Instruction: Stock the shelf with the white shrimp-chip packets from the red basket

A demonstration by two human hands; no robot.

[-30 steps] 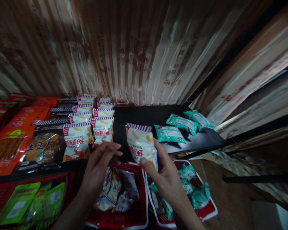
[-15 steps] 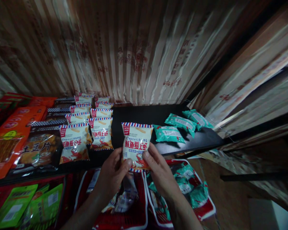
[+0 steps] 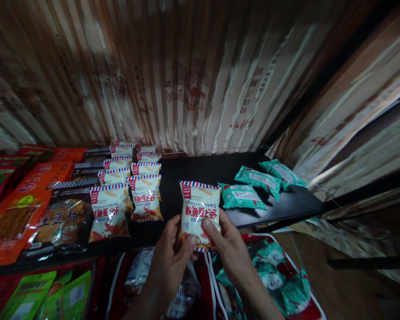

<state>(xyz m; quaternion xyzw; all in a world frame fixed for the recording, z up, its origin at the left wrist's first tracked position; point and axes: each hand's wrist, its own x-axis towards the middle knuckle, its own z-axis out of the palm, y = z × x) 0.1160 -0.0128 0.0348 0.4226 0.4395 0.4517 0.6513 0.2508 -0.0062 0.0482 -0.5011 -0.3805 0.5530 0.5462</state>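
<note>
Bag (image 3: 198, 212) btm partly behind fingers (image 3: 211, 229)

Your left hand (image 3: 173, 254) and right hand (image 3: 231, 244) cover the lower sides of the snack bag (image 3: 200, 202), hiding most of your fingers behind it, and its finest print is too small for you to read. Your left forearm (image 3: 145, 300) blocks part of the middle basket (image 3: 116, 275), which the bottom edge crops along with the right basket (image 3: 312, 307) and green packets (image 3: 28, 295); the left edge cuts off the red packets (image 3: 6, 171).
</note>
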